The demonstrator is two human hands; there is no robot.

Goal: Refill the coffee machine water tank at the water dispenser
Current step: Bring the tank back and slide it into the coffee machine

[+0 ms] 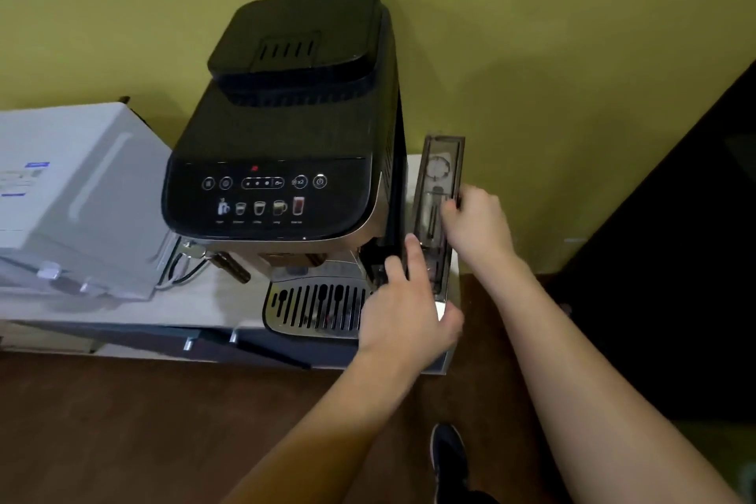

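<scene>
A black coffee machine [286, 127] stands on a light counter against the green wall. Its narrow, smoky transparent water tank [439, 176] stands upright at the machine's right side, apart from the body at its top. My left hand [405, 311] grips the tank's near lower end, thumb on the outer side. My right hand [474, 221] holds the tank's right edge around mid-height, fingers hooked over the rim. I cannot tell how much water is inside.
A white microwave [73, 192] sits to the machine's left. The metal drip tray [315, 307] juts out at the counter's [163, 311] front edge. A dark piece of furniture [675, 258] stands at the right. My shoe [448, 458] rests on the brown floor.
</scene>
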